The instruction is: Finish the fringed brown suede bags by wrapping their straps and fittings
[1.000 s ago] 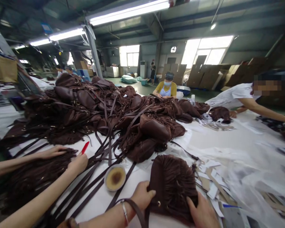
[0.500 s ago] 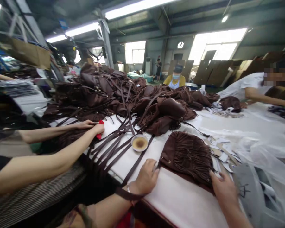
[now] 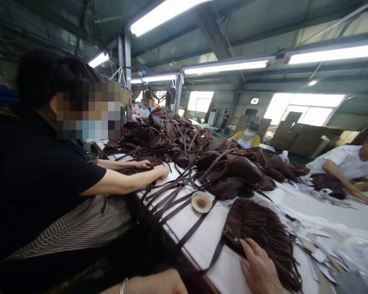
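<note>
A dark brown fringed bag [image 3: 257,228] lies on the white tabletop in front of me, its metal eyelets toward me. My right hand [image 3: 260,265] rests at the bag's near edge, fingers stretched over it and thumb apart. At the bottom edge of the view is my left hand [image 3: 167,282], wearing a bracelet; its fingers are cut off by the frame. A brown strap [image 3: 214,259] runs from the bag's left corner down toward that hand. Whether the hand holds it is hidden.
A small bowl of brownish liquid [image 3: 201,202] stands left of the bag, among several straps. Behind lies a heap of brown bags [image 3: 178,141]. Cut strips [image 3: 320,249] and clear plastic sheeting [image 3: 349,228] are at right. A co-worker in black [image 3: 46,175] reaches in from the left.
My view has swung left and up. My left hand has left the bag's left corner and come down toward me. My right hand has shifted from its right side to the near edge.
</note>
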A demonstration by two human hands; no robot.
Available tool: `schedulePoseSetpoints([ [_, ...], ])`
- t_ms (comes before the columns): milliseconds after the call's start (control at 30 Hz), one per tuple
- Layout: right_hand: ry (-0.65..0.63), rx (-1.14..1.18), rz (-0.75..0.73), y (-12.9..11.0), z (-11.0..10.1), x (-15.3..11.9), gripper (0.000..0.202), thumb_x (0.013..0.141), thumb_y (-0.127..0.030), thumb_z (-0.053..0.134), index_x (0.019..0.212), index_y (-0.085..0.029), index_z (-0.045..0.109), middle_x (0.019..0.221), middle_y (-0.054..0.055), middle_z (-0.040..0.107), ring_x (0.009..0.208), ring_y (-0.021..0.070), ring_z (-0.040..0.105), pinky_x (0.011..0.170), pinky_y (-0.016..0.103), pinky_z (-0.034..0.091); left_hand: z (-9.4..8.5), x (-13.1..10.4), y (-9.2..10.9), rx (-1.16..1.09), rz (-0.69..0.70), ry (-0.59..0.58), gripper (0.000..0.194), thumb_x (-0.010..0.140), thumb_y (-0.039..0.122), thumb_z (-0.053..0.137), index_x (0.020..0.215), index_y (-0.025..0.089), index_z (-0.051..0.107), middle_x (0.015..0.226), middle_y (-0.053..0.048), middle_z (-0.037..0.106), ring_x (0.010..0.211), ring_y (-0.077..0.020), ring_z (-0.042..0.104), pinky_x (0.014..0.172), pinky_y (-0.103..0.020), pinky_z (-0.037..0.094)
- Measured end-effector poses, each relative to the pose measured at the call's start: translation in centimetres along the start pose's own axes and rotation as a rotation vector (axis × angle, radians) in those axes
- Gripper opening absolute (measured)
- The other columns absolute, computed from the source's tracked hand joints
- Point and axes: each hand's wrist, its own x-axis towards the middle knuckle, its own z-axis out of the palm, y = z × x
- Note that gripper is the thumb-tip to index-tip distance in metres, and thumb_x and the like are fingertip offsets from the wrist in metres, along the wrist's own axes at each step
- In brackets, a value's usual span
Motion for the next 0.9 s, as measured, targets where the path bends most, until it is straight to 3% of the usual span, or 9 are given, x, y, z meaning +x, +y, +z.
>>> schedulePoseSetpoints([
  [100,-0.105,-0.090,0.037,-1.3,0.0,1.3,0.048,0.080,-0.015,0.047,0.126,-0.020,0.063,0.132,0.013,0.060,0.118,0.0303,0.055,0.091,0.041,0.048,-0.7,1.2,1.7,0.232,0.032,0.169,0.019,0.083,0.032,0.057,0.081,0.019,0.071,0.080,-0.002,0.067,0.075,-0.0176,0.059,0.072,-0.028,0.047],
  [167,-0.120,-0.100,0.020,-0.9,0.2,1.7,0.044,0.081,-0.015,0.049,0.122,-0.017,0.066,0.126,0.015,0.063,0.114,0.0303,0.057,0.092,0.041,0.048,0.0,2.0,1.6,0.350,0.021,0.306,0.013,0.081,0.029,0.058,0.079,0.018,0.066,0.087,-0.005,0.066,0.080,-0.0182,0.058,0.076,-0.029,0.046],
  [300,-0.127,-0.090,-0.044,0.4,0.6,1.9,0.041,0.085,-0.018,0.050,0.122,-0.014,0.066,0.119,0.015,0.064,0.109,0.0294,0.058,0.095,0.039,0.047,2.9,2.3,-0.8,0.366,0.041,0.201,0.018,0.073,0.031,0.068,0.084,0.020,0.060,0.092,-0.004,0.064,0.080,-0.0188,0.056,0.073,-0.029,0.045],
  [400,-0.136,-0.093,-0.040,0.7,0.3,1.9,0.040,0.088,-0.020,0.048,0.124,-0.013,0.064,0.119,0.016,0.063,0.109,0.0292,0.056,0.095,0.039,0.046,4.4,2.3,-2.3,0.251,-0.043,0.263,0.017,0.079,0.031,0.064,0.088,0.019,0.058,0.088,-0.003,0.064,0.077,-0.0168,0.056,0.069,-0.027,0.044],
  [467,-0.152,-0.094,-0.013,0.8,-0.2,2.2,0.039,0.089,-0.020,0.048,0.126,-0.014,0.062,0.120,0.015,0.062,0.109,0.0284,0.055,0.095,0.038,0.045,4.6,2.8,-2.8,0.207,-0.118,0.295,0.017,0.083,0.035,0.060,0.084,0.017,0.059,0.085,-0.004,0.063,0.076,-0.0163,0.056,0.068,-0.027,0.043],
  [567,-0.191,-0.093,0.037,1.4,-0.7,3.4,0.038,0.091,-0.021,0.049,0.126,-0.015,0.061,0.118,0.014,0.061,0.107,0.0270,0.054,0.092,0.037,0.045,4.3,3.7,-3.2,0.240,-0.152,0.209,0.025,0.083,0.041,0.061,0.076,0.016,0.062,0.082,-0.005,0.063,0.077,-0.0177,0.057,0.071,-0.029,0.043],
  [767,-0.207,-0.083,0.104,2.7,-0.5,5.5,0.035,0.091,-0.022,0.053,0.124,-0.014,0.062,0.115,0.014,0.060,0.103,0.0258,0.052,0.087,0.035,0.044,4.1,3.9,-4.1,0.196,-0.123,0.230,0.022,0.084,0.038,0.062,0.084,0.016,0.062,0.088,-0.005,0.065,0.082,-0.0180,0.059,0.073,-0.028,0.044],
  [833,-0.195,-0.084,0.123,2.7,-0.4,5.8,0.034,0.090,-0.023,0.055,0.123,-0.015,0.062,0.114,0.013,0.060,0.101,0.0254,0.052,0.086,0.035,0.043,4.1,3.8,-4.2,0.217,-0.130,0.189,0.022,0.085,0.038,0.062,0.085,0.017,0.060,0.082,-0.004,0.065,0.074,-0.0161,0.058,0.066,-0.027,0.043],
  [900,-0.187,-0.087,0.145,2.8,-0.3,6.0,0.033,0.090,-0.024,0.056,0.122,-0.016,0.062,0.112,0.013,0.061,0.098,0.0248,0.052,0.085,0.035,0.043,4.0,3.7,-4.0,0.336,-0.026,0.106,0.018,0.086,0.035,0.060,0.081,0.018,0.059,0.078,-0.003,0.063,0.070,-0.0158,0.056,0.065,-0.027,0.041],
])
